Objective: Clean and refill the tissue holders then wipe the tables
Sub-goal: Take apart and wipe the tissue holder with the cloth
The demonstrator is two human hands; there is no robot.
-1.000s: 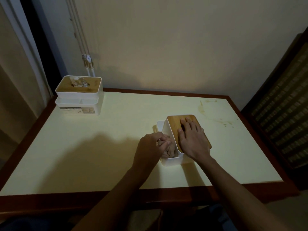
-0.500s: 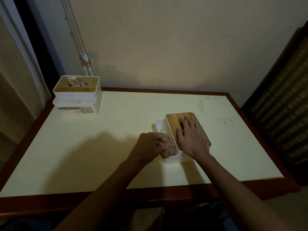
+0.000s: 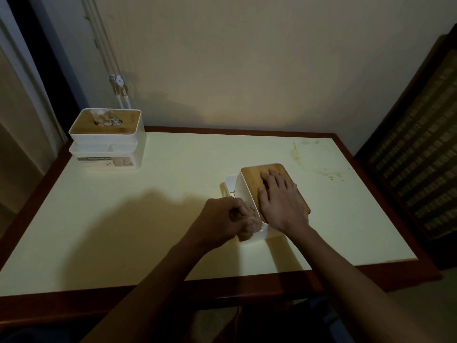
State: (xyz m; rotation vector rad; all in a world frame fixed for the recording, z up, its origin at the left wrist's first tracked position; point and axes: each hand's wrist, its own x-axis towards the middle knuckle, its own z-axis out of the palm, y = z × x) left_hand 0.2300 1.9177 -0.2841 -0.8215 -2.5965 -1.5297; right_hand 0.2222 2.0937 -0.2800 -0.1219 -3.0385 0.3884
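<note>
I see the near tissue holder (image 3: 249,191), white with a wooden lid, right of centre on the tabletop (image 3: 148,219). My right hand (image 3: 282,204) lies flat on the lid. My left hand (image 3: 222,219) grips a brown cloth (image 3: 254,219) against its side.

White matt plastic rectangular tissue holder near the hands (image 3: 257,237) is topped by a smooth light-wood lid (image 3: 254,174). A brownish crumpled cloth (image 3: 249,227) is seen at its side, soft and matt. Second white plastic holder with wood-look top (image 3: 123,142) carries a printed paper label. Pale yellow table top (image 3: 160,194) looks smooth, slightly glossy, stained at far right, framed by dark red-brown polished wood edging (image 3: 222,288).
</note>
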